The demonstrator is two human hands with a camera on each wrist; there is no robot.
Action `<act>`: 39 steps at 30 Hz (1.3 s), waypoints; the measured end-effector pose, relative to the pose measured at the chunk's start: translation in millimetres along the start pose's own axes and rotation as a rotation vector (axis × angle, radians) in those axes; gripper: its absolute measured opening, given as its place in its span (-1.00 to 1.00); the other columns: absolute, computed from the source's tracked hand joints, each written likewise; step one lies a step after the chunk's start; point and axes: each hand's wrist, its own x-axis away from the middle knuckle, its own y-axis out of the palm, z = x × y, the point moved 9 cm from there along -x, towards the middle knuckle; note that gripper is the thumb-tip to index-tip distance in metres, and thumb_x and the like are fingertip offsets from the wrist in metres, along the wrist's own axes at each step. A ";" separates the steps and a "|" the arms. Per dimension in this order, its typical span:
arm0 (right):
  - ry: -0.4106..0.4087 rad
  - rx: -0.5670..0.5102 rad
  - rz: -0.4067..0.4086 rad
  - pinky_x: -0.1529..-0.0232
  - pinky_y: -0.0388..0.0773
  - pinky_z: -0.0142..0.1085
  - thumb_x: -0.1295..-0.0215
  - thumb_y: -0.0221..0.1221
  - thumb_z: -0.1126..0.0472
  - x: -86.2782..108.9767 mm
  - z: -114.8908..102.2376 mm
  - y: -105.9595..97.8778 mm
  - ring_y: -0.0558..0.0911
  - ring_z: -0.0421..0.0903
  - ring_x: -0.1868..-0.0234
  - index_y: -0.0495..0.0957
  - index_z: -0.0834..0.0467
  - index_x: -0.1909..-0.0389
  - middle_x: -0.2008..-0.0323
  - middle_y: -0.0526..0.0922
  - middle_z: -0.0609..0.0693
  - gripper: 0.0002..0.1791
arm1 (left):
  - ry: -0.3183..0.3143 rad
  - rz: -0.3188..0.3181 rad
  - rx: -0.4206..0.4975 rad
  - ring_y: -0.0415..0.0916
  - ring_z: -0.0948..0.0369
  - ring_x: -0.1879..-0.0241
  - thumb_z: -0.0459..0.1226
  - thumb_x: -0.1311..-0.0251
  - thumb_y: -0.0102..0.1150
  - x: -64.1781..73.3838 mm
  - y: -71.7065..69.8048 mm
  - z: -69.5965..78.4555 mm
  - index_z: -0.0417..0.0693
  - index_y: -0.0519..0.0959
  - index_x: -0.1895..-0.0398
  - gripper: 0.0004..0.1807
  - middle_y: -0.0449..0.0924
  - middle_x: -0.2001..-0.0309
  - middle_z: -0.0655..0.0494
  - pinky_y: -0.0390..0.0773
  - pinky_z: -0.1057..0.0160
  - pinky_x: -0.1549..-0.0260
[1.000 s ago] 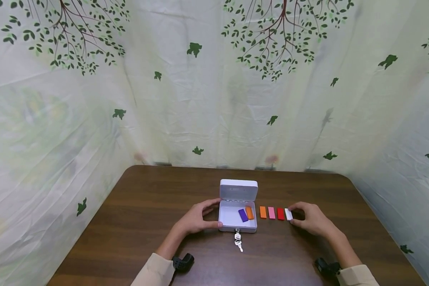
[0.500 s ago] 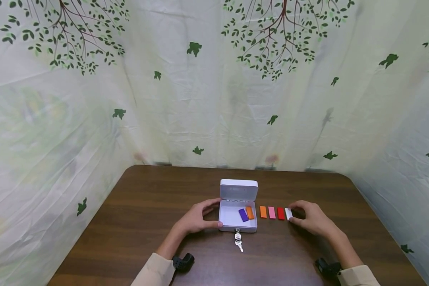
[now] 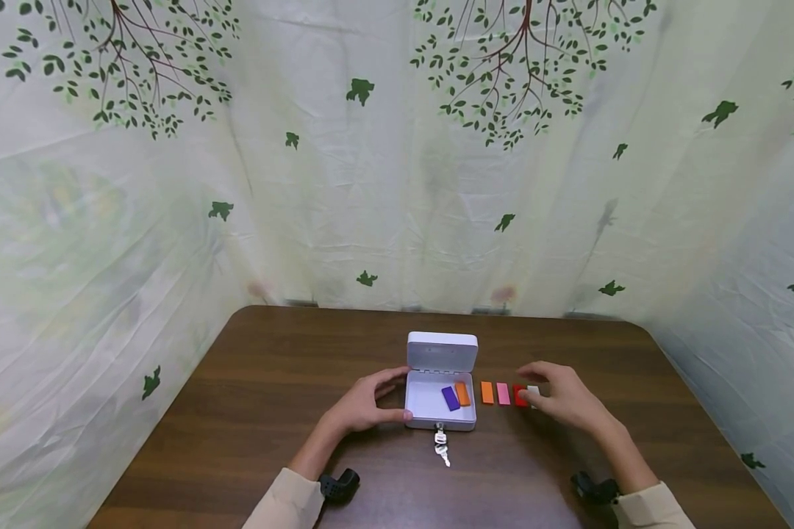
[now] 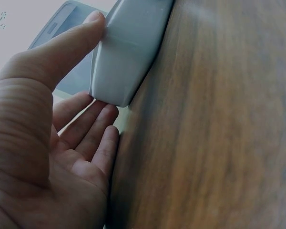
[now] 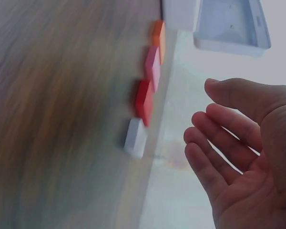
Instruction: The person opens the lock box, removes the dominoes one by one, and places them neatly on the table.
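Observation:
A white lockable box (image 3: 430,400) stands with its lid (image 3: 442,352) up and keys (image 3: 440,445) hanging from the front lock. Inside lie a purple block (image 3: 450,398) and an orange block (image 3: 462,394). My left hand (image 3: 364,402) holds the box's left side, thumb at the front corner and fingers at the back. To the right of the box, a second orange block (image 3: 487,392), a pink block (image 3: 503,394), a red block (image 3: 517,397) and a white block (image 5: 136,138) form a row. My right hand (image 3: 565,397) hovers over the row's right end, fingers parted, holding nothing.
The brown wooden table (image 3: 291,345) carries everything. Behind it and at the sides hangs a pale curtain (image 3: 384,184) printed with leaves and branches. Black wrist cameras sit on the left wrist (image 3: 340,486) and the right wrist (image 3: 594,488).
My right hand has let go of the white block and moved up and left over the red and white blocks. The left hand and the box have stayed put.

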 end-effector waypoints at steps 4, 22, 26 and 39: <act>-0.020 -0.004 0.007 -0.04 0.65 0.01 -0.20 0.34 0.09 -4.2 -11.9 3.2 0.64 0.03 -0.03 0.59 0.11 -0.06 0.00 0.66 0.03 -0.59 | 0.000 0.001 -0.003 0.25 -0.02 -0.40 -0.18 0.00 0.48 -0.7 0.6 -1.1 -0.20 0.27 -0.40 -0.11 0.30 -0.39 -0.12 0.27 -0.03 -0.39; -0.165 -0.069 0.022 0.14 0.69 -0.11 -0.17 0.35 0.11 -17.5 -57.3 28.5 0.64 -0.02 0.16 0.62 0.09 0.03 0.13 0.70 -0.01 -0.65 | 0.004 0.009 -0.017 0.28 0.00 -0.38 -0.17 0.00 0.49 3.6 -2.1 -4.8 -0.20 0.27 -0.40 -0.10 0.32 -0.38 -0.12 0.30 -0.05 -0.37; -0.238 -0.081 0.039 0.24 0.68 -0.17 -0.16 0.35 0.15 -21.0 -67.4 31.1 0.62 -0.05 0.25 0.63 0.13 0.05 0.19 0.70 0.02 -0.67 | 0.009 0.019 -0.020 0.29 -0.01 -0.38 -0.17 0.01 0.49 3.0 -4.4 -4.3 -0.19 0.28 -0.40 -0.11 0.34 -0.37 -0.11 0.31 -0.06 -0.36; -0.288 -0.060 -0.029 0.42 0.54 -0.44 -0.16 0.35 0.20 -25.1 -82.9 52.7 0.58 -0.08 0.40 0.63 0.07 -0.01 0.41 0.59 -0.18 -0.64 | 0.023 0.014 -0.007 0.29 0.00 -0.38 -0.18 0.01 0.49 0.2 0.4 -3.4 -0.22 0.28 -0.39 -0.11 0.33 -0.37 -0.16 0.30 -0.04 -0.37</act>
